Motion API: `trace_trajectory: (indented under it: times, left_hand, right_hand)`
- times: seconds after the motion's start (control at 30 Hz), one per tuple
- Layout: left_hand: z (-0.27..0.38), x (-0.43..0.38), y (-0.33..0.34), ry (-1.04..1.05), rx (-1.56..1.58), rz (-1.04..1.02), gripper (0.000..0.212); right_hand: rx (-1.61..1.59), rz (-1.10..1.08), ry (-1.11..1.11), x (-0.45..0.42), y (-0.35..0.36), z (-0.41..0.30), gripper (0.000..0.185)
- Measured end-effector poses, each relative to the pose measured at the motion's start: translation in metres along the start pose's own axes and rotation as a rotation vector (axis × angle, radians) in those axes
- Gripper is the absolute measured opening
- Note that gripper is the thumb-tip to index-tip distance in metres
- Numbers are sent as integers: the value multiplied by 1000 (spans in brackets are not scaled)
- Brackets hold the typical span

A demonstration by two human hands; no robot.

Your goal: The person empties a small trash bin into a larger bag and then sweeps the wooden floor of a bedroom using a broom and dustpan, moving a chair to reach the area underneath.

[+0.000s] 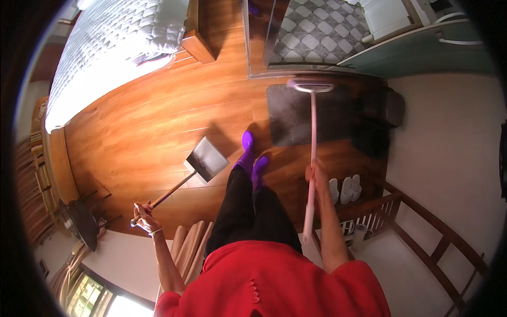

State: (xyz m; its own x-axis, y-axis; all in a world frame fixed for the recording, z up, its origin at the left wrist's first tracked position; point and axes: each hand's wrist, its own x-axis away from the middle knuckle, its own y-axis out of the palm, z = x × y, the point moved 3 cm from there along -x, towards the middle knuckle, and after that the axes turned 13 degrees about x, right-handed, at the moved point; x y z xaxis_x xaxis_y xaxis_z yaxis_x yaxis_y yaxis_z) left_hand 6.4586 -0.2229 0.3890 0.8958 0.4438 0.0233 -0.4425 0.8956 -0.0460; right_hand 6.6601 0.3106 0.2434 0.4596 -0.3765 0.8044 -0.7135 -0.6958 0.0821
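Observation:
My left hand grips the top of a long-handled dustpan's pole. The dustpan's pan is at or just above the wood floor, left of my purple boots, with dark debris in it. My right hand is closed around the pink handle of a broom. Its blurred head is over the far edge of a dark mat, near the doorway. Whether the head touches the mat is hard to tell.
A bed with a quilted cover fills the upper left. Beyond a glass-framed doorway lies a checkered tiled floor. A dark bin-like object stands right of the mat. White slippers sit by a wooden rack; a dark round stool is at left.

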Motion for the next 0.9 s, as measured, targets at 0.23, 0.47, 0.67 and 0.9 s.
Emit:
trace_trajectory:
  times: [0.23,0.47,0.67,0.9]
  left_hand:
    - [1,11,-45,-9,-39,70,40]
    - [-9,-4,-64,-13,-80,30,43]
    - [-18,-8,-88,-11,-190,-7,45]
    - [-25,-16,-96,-36,-187,-23,43]
  right_hand:
    - [-114,-130,178,-64,94,57,11]
    - [56,-245,203,36,122,66,34]
    - [417,19,48,153,37,35,47]
    - [597,276,-30,113,-107,-31,47]
